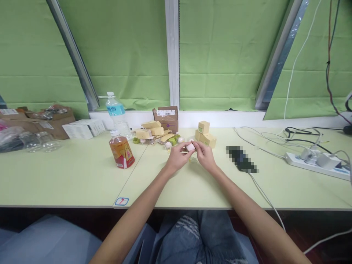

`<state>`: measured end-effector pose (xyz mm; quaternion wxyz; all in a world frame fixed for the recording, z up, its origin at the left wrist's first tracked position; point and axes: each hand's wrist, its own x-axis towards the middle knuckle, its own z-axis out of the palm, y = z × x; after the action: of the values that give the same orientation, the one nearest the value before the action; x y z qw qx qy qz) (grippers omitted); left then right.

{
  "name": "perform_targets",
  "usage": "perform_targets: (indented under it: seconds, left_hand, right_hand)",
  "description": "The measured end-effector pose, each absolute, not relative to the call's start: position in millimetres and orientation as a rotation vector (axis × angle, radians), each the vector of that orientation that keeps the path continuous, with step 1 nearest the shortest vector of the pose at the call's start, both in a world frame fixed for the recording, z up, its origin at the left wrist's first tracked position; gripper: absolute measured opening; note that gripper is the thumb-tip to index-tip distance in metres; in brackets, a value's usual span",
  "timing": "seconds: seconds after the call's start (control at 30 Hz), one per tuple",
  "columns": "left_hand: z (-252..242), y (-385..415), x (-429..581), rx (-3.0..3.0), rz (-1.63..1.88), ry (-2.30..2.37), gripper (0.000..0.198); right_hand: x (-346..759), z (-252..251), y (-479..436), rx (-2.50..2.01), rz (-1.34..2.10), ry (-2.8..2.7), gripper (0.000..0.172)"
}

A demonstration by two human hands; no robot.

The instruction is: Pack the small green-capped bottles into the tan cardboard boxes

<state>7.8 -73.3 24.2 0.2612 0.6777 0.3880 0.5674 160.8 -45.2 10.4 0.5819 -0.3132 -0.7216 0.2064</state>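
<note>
Both hands meet over the middle of the table around a small pale pink object. My left hand has its fingers closed on the object's left side. From the right, my right hand pinches the same object. Something small and clear with yellow lies on the table just below the hands. Behind them stand several small yellow boxes. To the left of the hands is a pile of opened yellow cartons with round white and green pieces.
A red-orange drink bottle and a large water bottle stand at the left. An open brown box is at the back. A blurred dark device, cables and a power strip lie at the right.
</note>
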Motion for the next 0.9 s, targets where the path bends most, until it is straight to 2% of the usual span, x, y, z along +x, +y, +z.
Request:
perform_targets:
  seconds: [0.63, 0.9]
  left_hand:
    - [20.8, -72.6, 14.7, 1.849, 1.557, 1.109, 0.031]
    - [15.0, -71.1, 15.3, 1.845, 1.607, 1.036, 0.034]
  right_hand:
    - [166.3, 7.0, -36.2, -0.694, 0.799, -1.588, 0.055]
    - [167.3, 6.6, -37.8, -0.691, 0.852, -1.571, 0.053]
